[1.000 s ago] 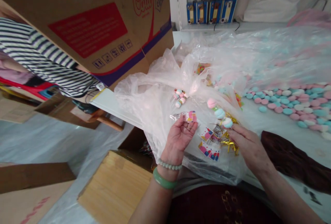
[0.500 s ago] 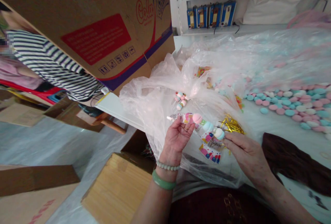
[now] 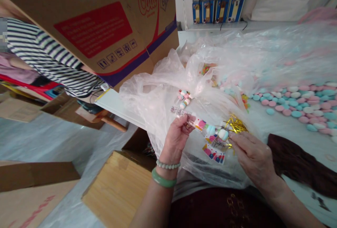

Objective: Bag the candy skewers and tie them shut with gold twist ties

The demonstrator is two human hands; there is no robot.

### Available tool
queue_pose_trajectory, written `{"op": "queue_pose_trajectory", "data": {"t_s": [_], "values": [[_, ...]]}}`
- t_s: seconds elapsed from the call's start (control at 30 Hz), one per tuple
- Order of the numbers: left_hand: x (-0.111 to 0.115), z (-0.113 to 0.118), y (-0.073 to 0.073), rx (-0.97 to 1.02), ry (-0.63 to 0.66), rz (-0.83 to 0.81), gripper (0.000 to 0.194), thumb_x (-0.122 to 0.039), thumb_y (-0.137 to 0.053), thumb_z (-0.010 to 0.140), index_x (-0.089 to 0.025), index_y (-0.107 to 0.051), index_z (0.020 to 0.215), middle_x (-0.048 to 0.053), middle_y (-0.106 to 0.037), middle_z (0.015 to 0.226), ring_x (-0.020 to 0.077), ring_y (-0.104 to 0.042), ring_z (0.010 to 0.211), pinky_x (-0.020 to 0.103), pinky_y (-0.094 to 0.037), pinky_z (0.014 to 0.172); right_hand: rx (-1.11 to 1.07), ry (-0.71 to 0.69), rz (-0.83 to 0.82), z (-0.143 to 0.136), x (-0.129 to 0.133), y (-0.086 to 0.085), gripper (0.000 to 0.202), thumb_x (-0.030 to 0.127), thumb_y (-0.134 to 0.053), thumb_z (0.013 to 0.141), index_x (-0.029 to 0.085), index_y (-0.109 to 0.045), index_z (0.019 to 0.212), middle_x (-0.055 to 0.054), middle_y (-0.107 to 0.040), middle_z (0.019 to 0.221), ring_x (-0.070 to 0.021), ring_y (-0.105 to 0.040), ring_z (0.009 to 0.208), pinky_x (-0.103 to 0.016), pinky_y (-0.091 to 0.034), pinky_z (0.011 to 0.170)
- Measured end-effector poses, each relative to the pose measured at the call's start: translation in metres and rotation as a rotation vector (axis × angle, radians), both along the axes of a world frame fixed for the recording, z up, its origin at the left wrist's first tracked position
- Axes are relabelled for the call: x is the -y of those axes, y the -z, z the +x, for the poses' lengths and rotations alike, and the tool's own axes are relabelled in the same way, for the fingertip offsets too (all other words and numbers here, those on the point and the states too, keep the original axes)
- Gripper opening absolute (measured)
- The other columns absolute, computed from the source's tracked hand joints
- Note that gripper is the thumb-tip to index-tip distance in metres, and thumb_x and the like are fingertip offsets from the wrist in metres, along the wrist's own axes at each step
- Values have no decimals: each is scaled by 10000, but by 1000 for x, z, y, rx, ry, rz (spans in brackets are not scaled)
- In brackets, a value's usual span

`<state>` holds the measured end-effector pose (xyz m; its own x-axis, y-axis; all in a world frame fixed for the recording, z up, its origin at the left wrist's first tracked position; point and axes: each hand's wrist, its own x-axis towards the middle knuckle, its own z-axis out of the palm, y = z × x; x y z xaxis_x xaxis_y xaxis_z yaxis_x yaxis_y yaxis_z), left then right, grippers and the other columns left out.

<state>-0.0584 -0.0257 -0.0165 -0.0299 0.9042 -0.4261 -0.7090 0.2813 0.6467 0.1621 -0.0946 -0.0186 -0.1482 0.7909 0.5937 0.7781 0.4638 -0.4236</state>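
My left hand point(image 3: 179, 135) pinches one end of a narrow clear candy bag point(image 3: 199, 124) with a colourful dotted print. A pale blue piece and a white-and-blue piece point(image 3: 223, 134) of candy show along its length. At the other end, the closed fingers of my right hand point(image 3: 251, 154) grip the bag; their tips are partly hidden. Beneath lie printed clear wrappers point(image 3: 213, 153) and a bunch of gold twist ties point(image 3: 236, 124), close to my right fingers. A small filled pack of candies point(image 3: 183, 98) rests on the plastic sheet point(image 3: 158, 94) beyond my left hand.
Loose pink, blue and white candies point(image 3: 302, 105) spread over the table at right, beside a dark brown cloth point(image 3: 297, 161). A big cardboard box point(image 3: 105, 17) stands at back left. A person in a striped shirt point(image 3: 50, 56) is behind it. Another carton point(image 3: 116, 182) sits below left.
My left hand has turned and closed more tightly on the bag's end. The pink candy seen near its fingers before no longer shows. My right hand stays almost in place.
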Motion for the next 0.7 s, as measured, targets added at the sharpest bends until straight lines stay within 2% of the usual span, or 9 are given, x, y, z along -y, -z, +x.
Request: {"op": "queue_pose_trajectory", "data": {"t_s": [0.07,0.17,0.27,0.33,0.4,0.53,0.63,0.7], "values": [[2,3,3,-40,48,44,64,-164,-660,774,-110,-670,741,41,-705,694,131,-659,615,241,-549,621,-29,-25,-69,0,-1,2,208,233,-513,920,178,-712,908,-90,-731,916,-192,-685,850,-282,-526,788],[6,9,6,-44,95,53,96,-208,-701,747,-116,-676,740,41,-705,711,141,-662,638,268,-555,654,-10,-17,-282,0,-2,5,219,274,-500,920,209,-705,879,-60,-731,884,-188,-676,800,-278,-500,717],[9,16,8,-15,27,48,105,-216,-713,747,-120,-673,741,33,-699,718,139,-664,652,279,-556,683,-3,8,-471,0,-1,3,239,315,-483,912,233,-693,834,-22,-706,769,-177,-646,707,-271,-441,637],[8,19,10,-3,-26,62,110,-219,-715,750,-122,-667,732,29,-695,713,133,-662,656,273,-552,696,-74,-11,-571,-2,-2,-1,247,330,-489,893,234,-670,756,2,-655,670,-157,-604,643,-260,-400,598],[8,20,10,-4,-40,74,109,-209,-726,739,-123,-661,720,22,-692,707,126,-657,652,265,-547,698,-223,-48,-676,-4,-5,-4,233,332,-518,857,223,-641,692,19,-587,600,-137,-553,599,-250,-370,575],[6,19,12,-45,46,52,118,-199,-738,724,-111,-661,713,27,-688,689,136,-648,634,288,-552,681,-696,-89,-997,-8,-13,-3,216,335,-581,768,184,-587,613,40,-446,493,-93,-393,479,-232,-263,472],[5,16,15,-62,86,18,112,-196,-728,736,-104,-664,725,34,-683,671,143,-646,616,296,-559,659,-992,-106,-1248,-7,-16,3,202,342,-663,687,165,-580,637,65,-402,447,-51,-251,407,-218,-131,412],[2,13,19,-40,75,7,94,-186,-719,741,-109,-668,734,29,-685,676,132,-646,611,269,-556,633,-1129,-139,-1358,-4,-16,7,215,334,-708,648,158,-593,689,81,-393,433,-32,-198,381,-214,-72,396]]}}
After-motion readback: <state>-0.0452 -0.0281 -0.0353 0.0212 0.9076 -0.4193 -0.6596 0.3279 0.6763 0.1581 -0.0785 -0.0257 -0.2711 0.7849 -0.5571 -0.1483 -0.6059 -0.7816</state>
